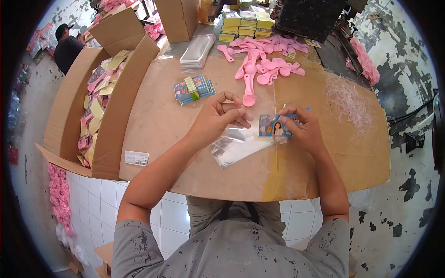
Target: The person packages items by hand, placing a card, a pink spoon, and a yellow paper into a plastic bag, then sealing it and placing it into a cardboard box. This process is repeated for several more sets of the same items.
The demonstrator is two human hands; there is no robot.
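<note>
My right hand (302, 129) pinches a blue printed card (267, 126) with a picture of a person on it, over the right part of the table. To its left, my left hand (218, 118) hovers with loosely curled fingers apart, and no object shows in them. Just beyond those fingertips lies a pink measuring spoon (249, 88), its bowl toward me. Clear plastic bags (238, 150) lie flat beneath and between my hands. A small stack of blue cards (204, 85) sits beyond my left hand, with a yellow-green label piece on top.
Pink spoons (273, 69) are heaped at the back, before stacked yellow-edged cards (248, 21). Clear bags (198, 51) are stacked nearby. An open carton (125, 102) of spoons and cards stands left. Shredded plastic (350, 102) lies right. Another person (68, 48) is at far left.
</note>
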